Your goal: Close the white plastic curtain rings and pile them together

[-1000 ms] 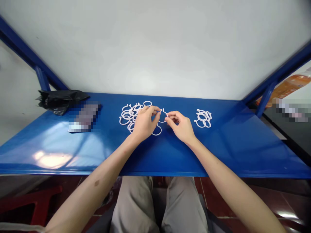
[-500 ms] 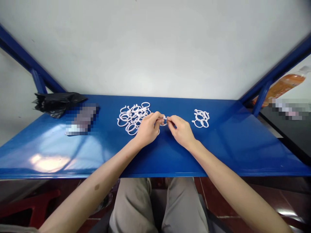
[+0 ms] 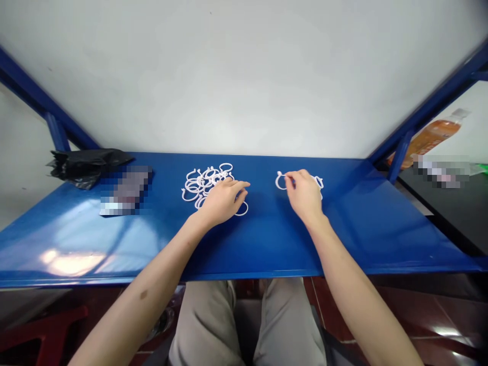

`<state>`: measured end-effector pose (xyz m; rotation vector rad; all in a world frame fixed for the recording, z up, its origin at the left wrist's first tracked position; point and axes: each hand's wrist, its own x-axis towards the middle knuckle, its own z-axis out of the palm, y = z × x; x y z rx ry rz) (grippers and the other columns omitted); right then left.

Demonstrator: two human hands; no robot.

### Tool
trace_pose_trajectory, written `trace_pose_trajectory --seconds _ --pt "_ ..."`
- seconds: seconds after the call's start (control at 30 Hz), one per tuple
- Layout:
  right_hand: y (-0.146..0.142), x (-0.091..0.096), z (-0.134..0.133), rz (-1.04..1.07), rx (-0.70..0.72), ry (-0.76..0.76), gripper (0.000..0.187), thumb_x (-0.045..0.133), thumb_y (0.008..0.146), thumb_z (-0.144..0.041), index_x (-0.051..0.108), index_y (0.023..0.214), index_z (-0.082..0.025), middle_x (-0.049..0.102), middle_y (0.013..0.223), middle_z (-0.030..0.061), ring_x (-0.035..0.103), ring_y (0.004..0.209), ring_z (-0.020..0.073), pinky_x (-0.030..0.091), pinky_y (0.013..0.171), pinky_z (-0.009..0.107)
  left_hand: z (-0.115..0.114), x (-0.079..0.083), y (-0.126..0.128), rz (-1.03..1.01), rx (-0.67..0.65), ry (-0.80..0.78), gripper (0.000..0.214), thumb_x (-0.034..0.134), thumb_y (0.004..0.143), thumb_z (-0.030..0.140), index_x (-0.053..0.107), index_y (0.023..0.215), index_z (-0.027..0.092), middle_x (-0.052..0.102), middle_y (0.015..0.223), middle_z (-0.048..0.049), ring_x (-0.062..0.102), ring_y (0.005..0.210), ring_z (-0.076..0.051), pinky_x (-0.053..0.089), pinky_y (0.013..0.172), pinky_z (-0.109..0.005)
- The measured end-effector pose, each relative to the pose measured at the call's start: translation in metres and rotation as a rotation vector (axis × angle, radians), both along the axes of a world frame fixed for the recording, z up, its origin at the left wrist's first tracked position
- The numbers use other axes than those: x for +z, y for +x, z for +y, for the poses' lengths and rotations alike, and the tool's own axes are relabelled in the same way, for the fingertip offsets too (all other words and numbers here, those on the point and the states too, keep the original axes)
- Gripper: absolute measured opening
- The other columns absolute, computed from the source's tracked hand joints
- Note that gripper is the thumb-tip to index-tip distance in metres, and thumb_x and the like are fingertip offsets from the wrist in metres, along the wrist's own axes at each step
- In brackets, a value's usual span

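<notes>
A heap of several white plastic rings (image 3: pixel 202 181) lies on the blue table (image 3: pixel 114 239), left of centre. My left hand (image 3: pixel 223 198) rests over the heap's right side, fingers loosely spread and touching the rings, one ring (image 3: pixel 242 209) showing beside its fingers. My right hand (image 3: pixel 304 193) is off to the right and pinches a single white ring (image 3: pixel 280 181) at the fingertips. It covers most of a smaller pile of white rings (image 3: pixel 319 182), of which only an edge shows.
A crumpled black bag (image 3: pixel 86 163) lies at the table's back left, next to a blurred flat item (image 3: pixel 124 193). Blue frame struts (image 3: pixel 427 109) slope up on both sides. An orange bottle (image 3: pixel 429 137) lies beyond the right strut. My knees (image 3: pixel 247 325) sit below the table edge.
Both hands were together at the centre, holding one ring between them. My right hand has carried that ring right to the smaller pile; my left hand has let go and dropped onto the heap.
</notes>
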<state>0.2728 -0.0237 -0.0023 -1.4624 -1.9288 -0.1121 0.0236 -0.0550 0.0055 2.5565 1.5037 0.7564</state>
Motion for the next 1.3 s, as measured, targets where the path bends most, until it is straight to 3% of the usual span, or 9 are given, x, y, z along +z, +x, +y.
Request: trace_pose_trajectory --seconds 0.1,0.23,0.4,0.53,0.67,0.77,0.87,1.1,1.3 --pt "0.028 -0.001 0.009 -0.067 -0.199 -0.103 0.026 0.051 0.092 -0.02 0.075 0.099 -0.016 0.067 0.098 0.0156 0.064 0.089 0.029 0.051 0.077 0.042 0.0 0.001 -0.009 0.07 -0.03 -0.04 0.038 0.046 0.087 0.01 0.069 0.116 0.021 0.075 0.106 -0.0065 0.063 0.103 -0.026 0.049 0.096 -0.046" --pt "0.036 0.002 0.008 -0.097 -0.299 -0.205 0.025 0.052 0.09 -0.017 0.073 0.102 -0.017 0.069 0.098 0.0127 0.063 0.09 0.0269 0.049 0.077 0.038 -0.004 0.006 -0.014 0.133 -0.05 -0.08 0.04 0.048 0.079 0.007 0.069 0.109 0.021 0.072 0.112 -0.0067 0.059 0.109 -0.027 0.044 0.101 -0.047" --pt "0.027 0.012 0.001 -0.154 -0.413 -0.339 0.023 0.055 0.091 -0.017 0.073 0.104 -0.016 0.069 0.104 0.0147 0.061 0.099 0.028 0.046 0.075 0.035 -0.006 0.008 -0.014 0.195 -0.078 -0.144 0.034 0.051 0.082 0.011 0.068 0.109 0.022 0.069 0.112 -0.0063 0.058 0.11 -0.027 0.04 0.1 -0.047" --pt "0.026 0.013 0.001 -0.088 -0.417 -0.232 0.022 0.053 0.092 -0.019 0.073 0.103 -0.015 0.069 0.104 0.0156 0.059 0.099 0.0299 0.045 0.074 0.037 -0.003 0.004 -0.012 0.191 -0.036 -0.137 0.023 0.046 0.091 0.015 0.067 0.098 0.022 0.071 0.105 -0.0062 0.06 0.104 -0.026 0.041 0.094 -0.045" --pt "0.013 0.012 -0.001 0.027 -0.156 -0.092 0.021 0.051 0.096 -0.025 0.071 0.093 -0.017 0.07 0.095 0.0113 0.061 0.094 0.0265 0.047 0.08 0.038 0.0 -0.003 -0.005 0.123 0.02 -0.057 0.02 0.047 0.097 0.023 0.066 0.104 0.022 0.073 0.099 -0.0062 0.063 0.097 -0.026 0.043 0.092 -0.045" --pt "-0.01 0.009 -0.01 0.169 0.221 -0.193 0.023 0.053 0.099 -0.035 0.069 0.093 -0.02 0.072 0.09 0.0056 0.065 0.082 0.0202 0.049 0.078 0.034 -0.001 -0.005 0.001 0.014 0.056 -0.025 0.017 0.05 0.098 0.025 0.065 0.106 0.023 0.074 0.094 -0.0055 0.065 0.091 -0.023 0.046 0.089 -0.042" --pt "-0.033 0.001 -0.02 0.289 0.471 -0.344 0.02 0.06 0.096 -0.038 0.067 0.105 -0.022 0.073 0.088 0.0019 0.066 0.073 0.0163 0.051 0.072 0.031 -0.003 -0.003 0.005 -0.187 0.059 -0.031 0.015 0.059 0.094 0.025 0.065 0.107 0.023 0.075 0.096 -0.0038 0.067 0.087 -0.02 0.05 0.083 -0.035" --pt "-0.048 -0.01 -0.024 0.535 0.515 -0.289 0.012 0.063 0.095 -0.031 0.068 0.099 -0.022 0.075 0.086 0.0016 0.069 0.072 0.0161 0.054 0.07 0.029 0.001 -0.003 0.012 -0.785 0.152 -0.37 0.032 0.072 0.082 0.045 0.071 0.099 0.018 0.078 0.085 -0.0063 0.071 0.074 -0.02 0.053 0.069 -0.031" --pt "-0.045 -0.011 -0.024 0.475 0.557 -0.177 0.012 0.063 0.096 -0.03 0.071 0.093 -0.022 0.075 0.09 0.0034 0.07 0.075 0.0176 0.055 0.071 0.031 -0.003 -0.009 0.015 -0.866 0.11 -0.388 0.028 0.072 0.08 0.046 0.074 0.085 0.018 0.079 0.084 -0.0064 0.073 0.077 -0.021 0.053 0.069 -0.03"
